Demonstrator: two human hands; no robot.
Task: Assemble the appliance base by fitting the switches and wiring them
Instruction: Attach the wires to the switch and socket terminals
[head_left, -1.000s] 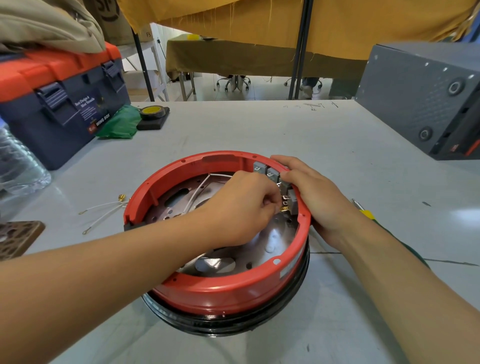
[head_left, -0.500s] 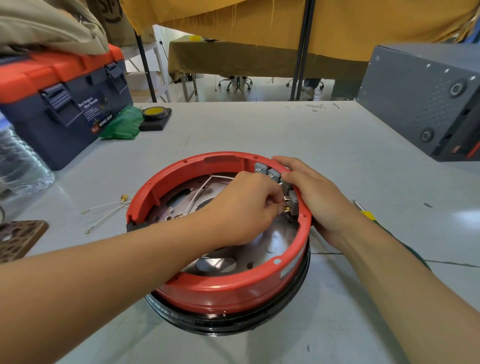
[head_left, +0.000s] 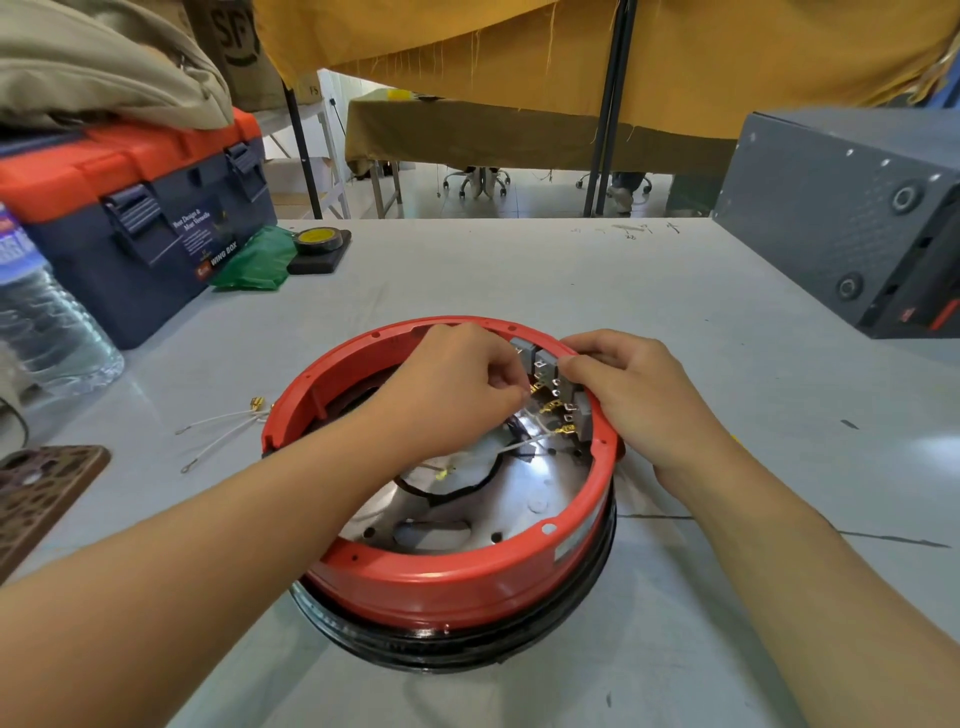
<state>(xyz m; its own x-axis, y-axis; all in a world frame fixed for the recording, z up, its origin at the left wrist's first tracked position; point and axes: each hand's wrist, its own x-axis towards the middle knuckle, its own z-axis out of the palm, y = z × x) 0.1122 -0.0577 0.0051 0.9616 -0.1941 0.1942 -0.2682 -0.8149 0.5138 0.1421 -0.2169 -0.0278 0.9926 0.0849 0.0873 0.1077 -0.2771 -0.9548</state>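
A round red appliance base (head_left: 457, 587) with a black lower ring stands upside down on the grey table, its metal plate showing inside. Several grey switches (head_left: 545, 364) with brass terminals sit along the far right inner rim. My left hand (head_left: 457, 384) reaches inside and pinches a white wire (head_left: 524, 444) at the terminals. My right hand (head_left: 639, 395) grips the rim from outside, fingers curled over the switches. A black wire (head_left: 467, 491) loops across the metal plate.
Loose white wires with brass lugs (head_left: 223, 428) lie left of the base. A blue and orange toolbox (head_left: 135, 228), a green bag (head_left: 257, 262), a tape roll (head_left: 317, 241) and a water bottle (head_left: 47, 332) stand at the left. A grey metal box (head_left: 852, 218) stands at the right.
My left hand has moved back along the rim to a farther switch, uncovering the brass terminals and the white wire. My right hand stays on the rim.
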